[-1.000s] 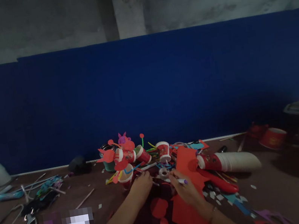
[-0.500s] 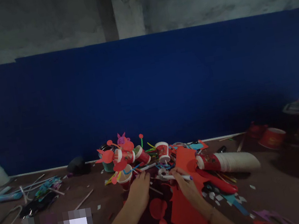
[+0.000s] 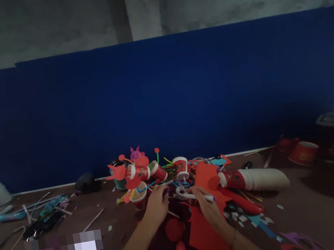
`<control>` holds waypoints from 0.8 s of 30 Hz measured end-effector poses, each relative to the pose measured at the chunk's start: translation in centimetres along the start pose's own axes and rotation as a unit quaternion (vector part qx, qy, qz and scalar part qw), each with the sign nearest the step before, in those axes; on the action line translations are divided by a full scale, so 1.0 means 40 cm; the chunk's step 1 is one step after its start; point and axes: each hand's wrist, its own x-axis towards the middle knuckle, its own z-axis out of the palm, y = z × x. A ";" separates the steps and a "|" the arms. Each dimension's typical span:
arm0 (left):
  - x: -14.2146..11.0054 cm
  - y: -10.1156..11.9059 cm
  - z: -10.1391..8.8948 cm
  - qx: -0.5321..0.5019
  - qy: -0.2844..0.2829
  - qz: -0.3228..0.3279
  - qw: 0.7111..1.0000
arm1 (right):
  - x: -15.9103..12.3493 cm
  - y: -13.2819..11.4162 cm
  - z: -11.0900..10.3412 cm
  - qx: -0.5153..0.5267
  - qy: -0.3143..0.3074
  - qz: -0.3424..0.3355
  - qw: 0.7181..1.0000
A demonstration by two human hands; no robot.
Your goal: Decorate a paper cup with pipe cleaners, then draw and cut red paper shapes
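Note:
My right hand [image 3: 203, 200] is closed around a white marker [image 3: 191, 196] with a purple end, which lies nearly level and points left. My left hand [image 3: 157, 205] has its fingers curled round a small dark purple piece, which looks like the marker cap [image 3: 165, 190]. Between the hands sits a whitish ring [image 3: 180, 191], perhaps a tape roll, close to the marker's tip. Red paper circles [image 3: 174, 230] lie on the table below my hands. A red paper sheet [image 3: 204, 234] extends under my right forearm. Just beyond my left hand stands a decorated paper cup [image 3: 139, 195].
A stack of paper cups [image 3: 259, 179] lies on its side at right. More red cups [image 3: 181, 168] and paper figures crowd the back. White paper scraps [image 3: 242, 218] and pipe cleaners [image 3: 52, 207] are scattered about. A blue wall panel [image 3: 163, 100] rises behind the table.
My left hand has drawn slightly in, and the purple piece now shows at its fingertips. The marker in my right hand has barely moved. The view has shifted a little.

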 end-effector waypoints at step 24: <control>-0.250 -0.025 0.124 0.150 -0.062 0.199 0.966 | -0.165 0.126 -0.123 -0.660 -0.156 -0.185 0.711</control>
